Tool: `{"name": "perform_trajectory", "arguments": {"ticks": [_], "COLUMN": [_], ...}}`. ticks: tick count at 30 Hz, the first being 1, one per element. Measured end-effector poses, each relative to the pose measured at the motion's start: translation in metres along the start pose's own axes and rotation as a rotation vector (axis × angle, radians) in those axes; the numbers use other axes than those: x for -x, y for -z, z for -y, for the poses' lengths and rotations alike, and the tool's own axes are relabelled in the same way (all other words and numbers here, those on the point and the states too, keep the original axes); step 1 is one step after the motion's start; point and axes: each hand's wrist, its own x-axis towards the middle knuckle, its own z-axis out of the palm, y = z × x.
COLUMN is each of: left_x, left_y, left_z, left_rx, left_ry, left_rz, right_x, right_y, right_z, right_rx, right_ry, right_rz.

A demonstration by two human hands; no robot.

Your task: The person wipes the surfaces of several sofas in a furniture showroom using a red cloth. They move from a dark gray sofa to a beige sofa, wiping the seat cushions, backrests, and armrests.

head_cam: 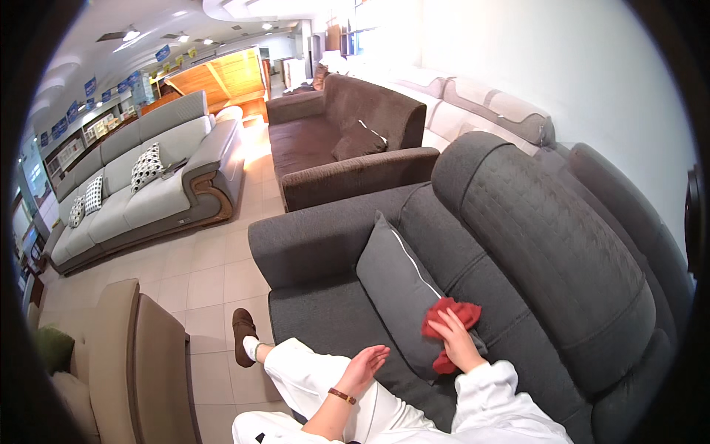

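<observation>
My right hand [457, 339] presses a crumpled red cloth [465, 312] against the lower right end of a grey cushion [396, 294] with a white zip line along its edge. The cushion leans on the backrest of a dark grey fabric sofa [310, 244]. Part of the cloth hangs below the palm. My left hand [366, 369], with a brown strap at the wrist, is held above my white-trousered leg, its fingers extended and nothing in it.
Beyond the grey sofa's armrest stands a brown sofa [355, 177] with a brown cushion [359, 141]. A light grey sofa [150, 205] with dotted cushions is at the left across the tiled floor [208, 283]. A beige upholstered piece [150, 355] stands at the lower left.
</observation>
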Motion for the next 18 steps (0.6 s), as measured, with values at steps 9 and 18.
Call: {"name": "perform_trajectory", "arguments": {"ticks": [9,18], "left_x": [0.013,0.008], "left_y": [0.012,0.010], "left_z": [0.005,0.017], "left_rx": [0.017,0.015], "left_ry": [-0.010,0.083], "left_rz": [0.040,0.038], "right_x": [-0.170,-0.254], "right_y": [-0.088,-0.142], "right_z": [-0.049,-0.045], "right_rx": [-0.047,0.200], "right_ry": [0.054,0.194], "right_rz": [-0.109,0.036]}}
